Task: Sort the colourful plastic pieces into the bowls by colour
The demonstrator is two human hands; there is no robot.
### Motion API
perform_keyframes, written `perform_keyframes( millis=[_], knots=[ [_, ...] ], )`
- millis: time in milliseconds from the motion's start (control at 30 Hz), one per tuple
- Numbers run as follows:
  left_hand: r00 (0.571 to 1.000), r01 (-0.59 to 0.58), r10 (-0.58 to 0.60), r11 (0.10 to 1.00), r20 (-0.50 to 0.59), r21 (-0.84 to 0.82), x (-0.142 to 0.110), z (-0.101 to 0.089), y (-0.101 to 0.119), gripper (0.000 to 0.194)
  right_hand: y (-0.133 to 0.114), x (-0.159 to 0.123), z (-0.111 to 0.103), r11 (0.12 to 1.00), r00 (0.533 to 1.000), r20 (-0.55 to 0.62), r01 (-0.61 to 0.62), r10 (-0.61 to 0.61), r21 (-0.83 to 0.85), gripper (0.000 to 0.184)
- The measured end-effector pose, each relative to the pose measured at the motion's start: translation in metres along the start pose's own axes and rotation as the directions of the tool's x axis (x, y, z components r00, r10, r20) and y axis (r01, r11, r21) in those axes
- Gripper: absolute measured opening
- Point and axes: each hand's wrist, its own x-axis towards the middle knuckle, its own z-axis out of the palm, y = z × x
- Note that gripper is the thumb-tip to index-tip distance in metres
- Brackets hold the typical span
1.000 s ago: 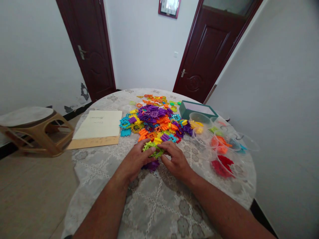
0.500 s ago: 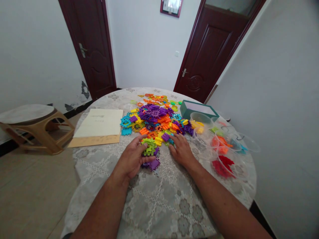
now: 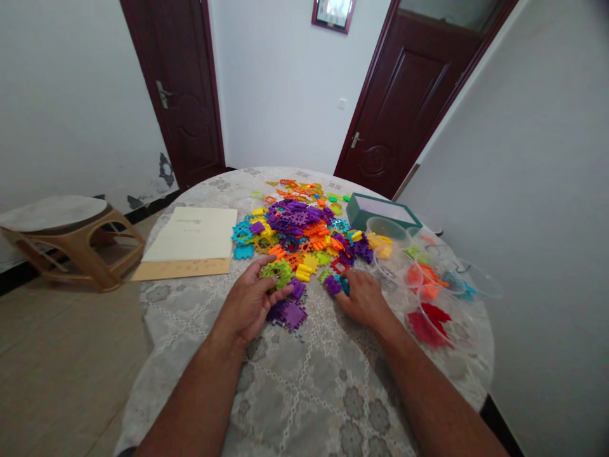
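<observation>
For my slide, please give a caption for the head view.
Two hands sorting colourful plastic pieces on a round table.

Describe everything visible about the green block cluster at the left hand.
The green block cluster is several lime-green, notched plastic tiles slotted together, looking rigid and glossy. It sits at the near edge of the mixed block pile, low over the tablecloth. The left hand grips it between fingers and thumb; purple pieces lie just beside.

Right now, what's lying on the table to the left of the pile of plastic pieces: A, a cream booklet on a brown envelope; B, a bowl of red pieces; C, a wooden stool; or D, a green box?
A: the cream booklet lies on a brown envelope left of the pile of plastic pieces; the green box and the bowl of red pieces sit to its right.
</observation>
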Motion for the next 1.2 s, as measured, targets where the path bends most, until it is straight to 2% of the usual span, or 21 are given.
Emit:
perform_keyframes(
  millis=[167, 333, 400, 533, 600, 733, 833, 933, 967, 1033, 1100, 1200],
  knots=[
    [1.0, -0.011, 0.011, 1.0, 0.011, -0.005, 0.002, -0.002, -0.001, 0.049, -0.004, -0.004, -0.012, 0.997, 0.998, 0.041, 0.055, -0.057, 0.056, 0.031],
    [1.0, -0.009, 0.009, 1.0, 0.008, 0.005, 0.002, -0.001, 0.0, 0.05, -0.01, -0.005, -0.023, 0.936, 0.963, 0.046, 0.245, -0.265, 0.252, 0.023],
    [1.0, -0.01, 0.01, 1.0, 0.01, 0.002, 0.003, -0.002, 0.0, 0.051, -0.011, -0.005, -0.024, 0.908, 0.952, 0.055, 0.267, -0.3, 0.324, 0.023],
    [1.0, -0.012, 0.012, 1.0, 0.013, -0.013, 0.004, -0.002, 0.0, 0.054, -0.007, -0.005, -0.021, 0.953, 0.984, -0.026, 0.178, -0.177, 0.245, 0.038],
    [1.0, -0.005, 0.006, 1.0, 0.011, -0.013, 0.003, -0.001, 0.0, 0.057, -0.005, -0.007, -0.021, 0.972, 0.991, 0.024, 0.124, -0.131, 0.198, 0.042],
    [1.0, -0.011, 0.011, 1.0, -0.002, -0.004, 0.002, 0.001, 0.001, 0.057, -0.003, -0.009, -0.028, 0.984, 0.984, 0.157, 0.062, -0.089, 0.169, 0.022],
    [1.0, -0.02, 0.02, 1.0, 0.0, -0.003, 0.002, 0.0, 0.0, 0.055, -0.004, -0.009, -0.034, 0.983, 0.962, 0.238, 0.097, -0.133, 0.156, 0.017],
    [1.0, -0.023, 0.023, 1.0, 0.01, 0.001, 0.003, 0.0, 0.0, 0.054, -0.005, -0.009, -0.034, 0.975, 0.964, 0.213, 0.117, -0.157, 0.19, 0.017],
    [1.0, -0.025, 0.025, 1.0, 0.015, 0.003, 0.003, 0.0, -0.001, 0.053, -0.005, -0.009, -0.033, 0.975, 0.975, 0.172, 0.109, -0.143, 0.196, 0.022],
    [0.999, -0.032, 0.031, 0.999, 0.023, 0.004, 0.003, 0.0, -0.001, 0.051, -0.005, -0.01, -0.029, 0.98, 0.988, 0.111, 0.082, -0.103, 0.181, 0.048],
    [0.999, -0.036, 0.036, 0.999, 0.025, 0.004, 0.003, 0.0, -0.001, 0.051, -0.005, -0.01, -0.023, 0.986, 0.991, 0.109, 0.064, -0.081, 0.154, 0.067],
    [0.999, -0.042, 0.042, 0.999, 0.02, 0.005, 0.004, -0.002, -0.002, 0.051, -0.004, -0.007, -0.015, 0.985, 0.988, 0.132, 0.059, -0.081, 0.161, 0.066]
  ],
)
